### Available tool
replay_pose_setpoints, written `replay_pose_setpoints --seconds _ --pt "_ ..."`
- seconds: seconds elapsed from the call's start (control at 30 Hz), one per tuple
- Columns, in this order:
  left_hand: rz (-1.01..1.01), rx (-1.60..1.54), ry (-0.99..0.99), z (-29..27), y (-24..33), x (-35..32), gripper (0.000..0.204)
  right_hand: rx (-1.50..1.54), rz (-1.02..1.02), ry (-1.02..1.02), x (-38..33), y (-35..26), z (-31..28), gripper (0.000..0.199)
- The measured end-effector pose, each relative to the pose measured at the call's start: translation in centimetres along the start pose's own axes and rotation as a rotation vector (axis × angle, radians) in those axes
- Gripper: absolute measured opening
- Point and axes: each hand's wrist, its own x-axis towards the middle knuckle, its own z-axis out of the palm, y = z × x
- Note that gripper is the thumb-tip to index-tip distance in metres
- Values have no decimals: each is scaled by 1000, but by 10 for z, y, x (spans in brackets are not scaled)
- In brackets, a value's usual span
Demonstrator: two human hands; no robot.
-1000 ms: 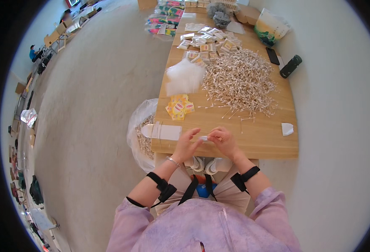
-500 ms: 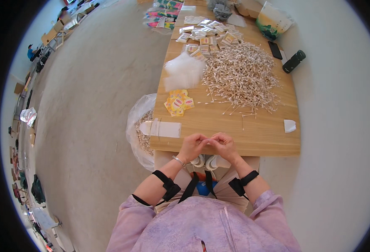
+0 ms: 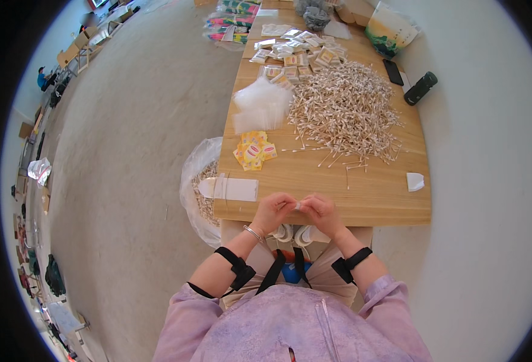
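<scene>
At the table's near edge my left hand (image 3: 276,209) and my right hand (image 3: 321,211) meet, fingertips pinched together. Between them shows a small whitish bit (image 3: 298,206), too small to name; both hands seem closed on it. Left of my left hand lies a white card strip (image 3: 240,189) with a clear band around it. Beyond are yellow printed cards (image 3: 255,151) in a loose stack and a large heap of cotton swabs (image 3: 347,108). Clear plastic bags (image 3: 260,111) lie spread left of the heap.
Filled packets (image 3: 296,57) are piled at the far side. A black phone (image 3: 392,72) and a dark bottle (image 3: 421,88) stand by the right wall, with a crumpled white paper (image 3: 415,181) nearer. A plastic sack of swabs (image 3: 202,193) stands left of the table (image 3: 368,205).
My fingertips have drawn slightly apart, and the whitish bit now shows between them. The rest of the scene shifts slightly left with the view.
</scene>
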Motion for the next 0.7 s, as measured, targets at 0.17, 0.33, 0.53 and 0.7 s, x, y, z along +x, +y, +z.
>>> replay_pose_setpoints --seconds 0.17,0.33,0.53,0.7 --pt "535 624 6 -9 21 -1 23 -750 -485 119 -2 -18 -9 24" --pt "634 896 21 -9 25 -18 32 -910 -528 98 -13 -22 -5 33" --pt "631 999 46 -7 27 -21 35 -968 -512 71 -17 -14 -3 34" --pt "595 970 99 -6 20 -25 37 -1001 -527 41 -13 -19 -5 36"
